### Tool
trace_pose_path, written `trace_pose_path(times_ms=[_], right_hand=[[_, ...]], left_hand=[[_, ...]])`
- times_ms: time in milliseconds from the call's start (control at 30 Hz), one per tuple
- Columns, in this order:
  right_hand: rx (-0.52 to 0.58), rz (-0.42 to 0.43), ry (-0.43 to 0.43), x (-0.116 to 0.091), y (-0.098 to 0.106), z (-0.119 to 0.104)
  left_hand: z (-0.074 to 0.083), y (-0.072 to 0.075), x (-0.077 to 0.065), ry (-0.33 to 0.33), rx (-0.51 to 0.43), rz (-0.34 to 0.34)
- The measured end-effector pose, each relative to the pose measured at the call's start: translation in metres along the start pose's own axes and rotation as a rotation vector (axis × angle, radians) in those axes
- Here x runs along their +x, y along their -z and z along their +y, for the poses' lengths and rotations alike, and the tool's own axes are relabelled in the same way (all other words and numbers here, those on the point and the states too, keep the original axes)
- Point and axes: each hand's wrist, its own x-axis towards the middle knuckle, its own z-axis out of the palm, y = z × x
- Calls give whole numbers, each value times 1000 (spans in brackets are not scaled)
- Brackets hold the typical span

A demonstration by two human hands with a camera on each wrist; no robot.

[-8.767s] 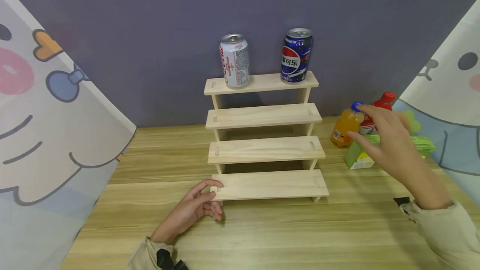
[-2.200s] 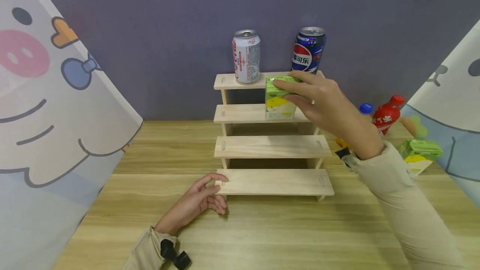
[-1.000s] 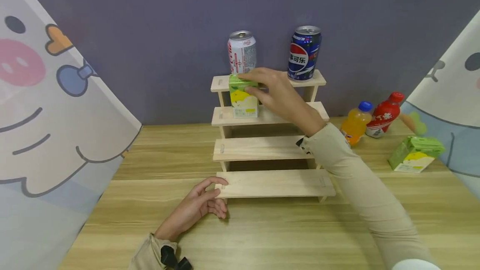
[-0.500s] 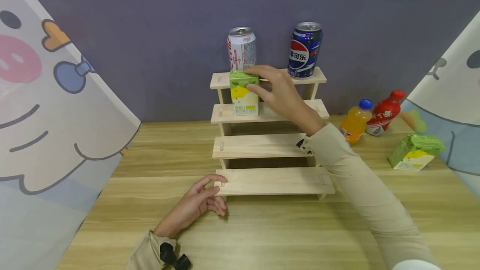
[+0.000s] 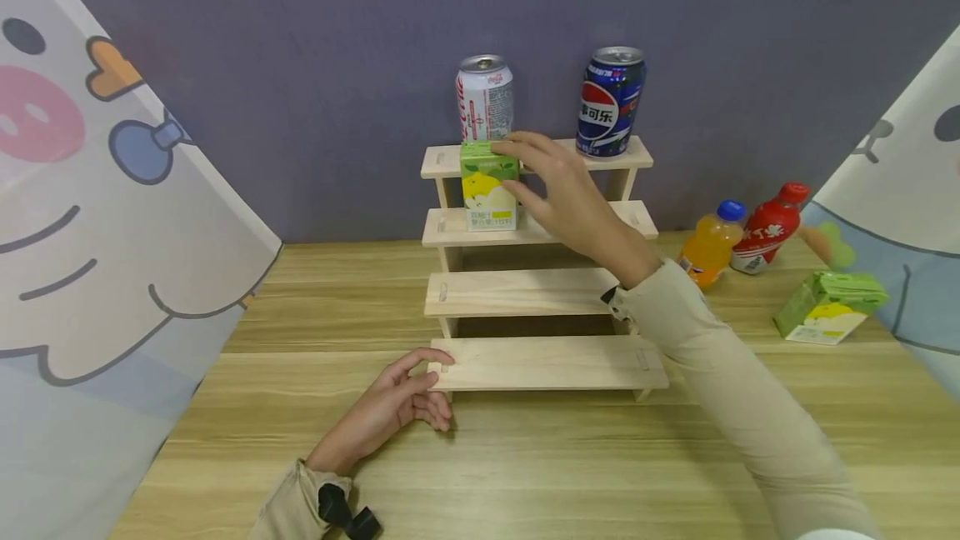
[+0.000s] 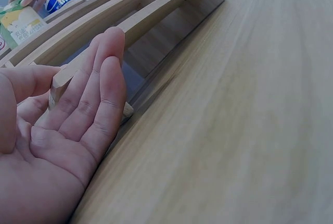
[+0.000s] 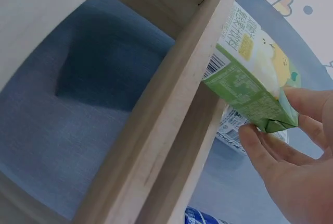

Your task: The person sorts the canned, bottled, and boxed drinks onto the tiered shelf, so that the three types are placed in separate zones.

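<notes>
A green-and-yellow juice carton (image 5: 489, 194) stands upright at the left end of the second step from the top of a wooden step rack (image 5: 551, 363). My right hand (image 5: 573, 198) holds its top right part, thumb at the front and fingers behind, as the right wrist view shows. With thumb and index finger, my left hand (image 5: 393, 402) pinches the left end of the lowest step. Its other fingers lie loosely below, palm side showing in the left wrist view. Behind the carton, a white cola can (image 5: 484, 98) stands on the top step, its base hidden.
A blue Pepsi can (image 5: 611, 102) stands at the right of the top step. Right of the rack are an orange drink bottle (image 5: 708, 250), a red bottle (image 5: 768, 230) and another juice carton (image 5: 831, 311) lying on its side. A dark wall rises behind.
My right hand took one carton from the right of the table, carried it leftward and stood it on the second step. Just now the hand shifted slightly right against it. The left hand stayed put.
</notes>
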Motion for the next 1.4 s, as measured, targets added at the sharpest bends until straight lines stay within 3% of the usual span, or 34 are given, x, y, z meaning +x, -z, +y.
trace_pose_path(times_ms=[267,567,833,1400], right_hand=[[-47,59,44,-11,9,-2],[-111,79,25,-33,21,1],[-141,81,40,-56,31,3],[-210,131,69,-107,58,9]], left_hand=[[1,0,-1,6,-2,3],[1,1,-1,42,10,16],[0,1,0,10,6,3],[0,0,0,4,2,-5]])
